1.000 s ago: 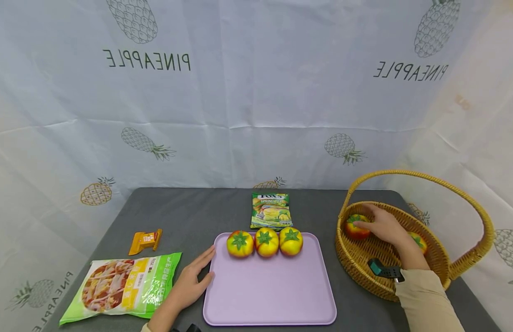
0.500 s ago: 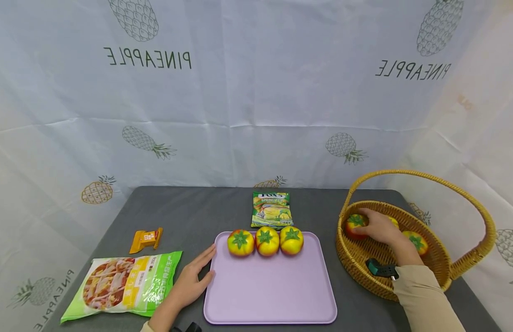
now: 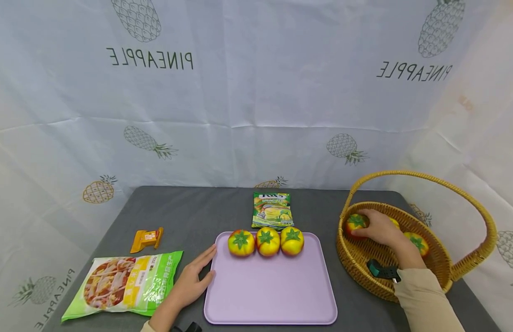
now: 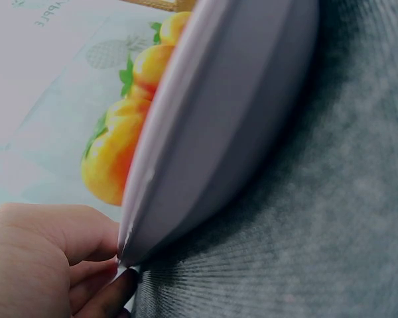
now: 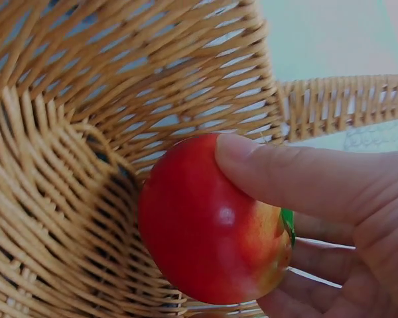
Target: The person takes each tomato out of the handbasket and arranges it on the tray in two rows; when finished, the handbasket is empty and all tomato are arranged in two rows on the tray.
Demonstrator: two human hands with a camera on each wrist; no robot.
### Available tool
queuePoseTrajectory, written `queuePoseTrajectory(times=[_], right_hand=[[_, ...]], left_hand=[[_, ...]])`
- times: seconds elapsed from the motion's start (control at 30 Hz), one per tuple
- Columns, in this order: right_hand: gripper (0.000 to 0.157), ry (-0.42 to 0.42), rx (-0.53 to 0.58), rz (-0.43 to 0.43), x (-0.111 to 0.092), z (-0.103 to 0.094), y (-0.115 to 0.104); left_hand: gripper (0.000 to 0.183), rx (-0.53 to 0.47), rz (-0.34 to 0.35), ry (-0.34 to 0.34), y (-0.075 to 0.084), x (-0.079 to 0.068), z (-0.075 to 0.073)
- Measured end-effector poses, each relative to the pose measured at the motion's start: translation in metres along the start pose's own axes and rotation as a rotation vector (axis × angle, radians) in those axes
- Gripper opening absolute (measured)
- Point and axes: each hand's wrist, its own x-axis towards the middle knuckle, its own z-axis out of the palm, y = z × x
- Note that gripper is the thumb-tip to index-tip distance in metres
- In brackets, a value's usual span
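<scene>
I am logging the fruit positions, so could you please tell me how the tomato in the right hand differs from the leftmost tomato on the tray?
The held tomato lies inside the wicker basket, gripped by the right hand; the leftmost tray tomato sits free on the purple tray. The held one looks mostly red, the tray one mostly yellow-orange. Both have green stem caps.
</scene>
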Motion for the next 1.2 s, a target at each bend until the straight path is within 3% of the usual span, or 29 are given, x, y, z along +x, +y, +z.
queuePoseTrajectory(times=[0.6, 0.73, 0.97, 1.2], right_hand=[[0.078, 0.142, 0.068, -0.005, -0.030, -0.022, -0.032], [0.076, 0.187, 0.101, -0.015, -0.037, -0.022, -0.043], [0.074, 0.263, 0.143, -0.060, -0.048, -0.012, -0.067], [0.074, 0.305, 0.192, -0.133, -0.049, 0.011, -0.094]], left_hand=[[0.055, 0.007, -0.050, -0.046, 0.001, 0.002, -0.002], [0.055, 0.018, -0.035, -0.037, 0.001, 0.001, -0.002], [0.056, 0.019, -0.033, -0.036, 0.001, 0.000, -0.001], [0.055, 0.006, -0.047, -0.044, 0.002, 0.000, -0.001]])
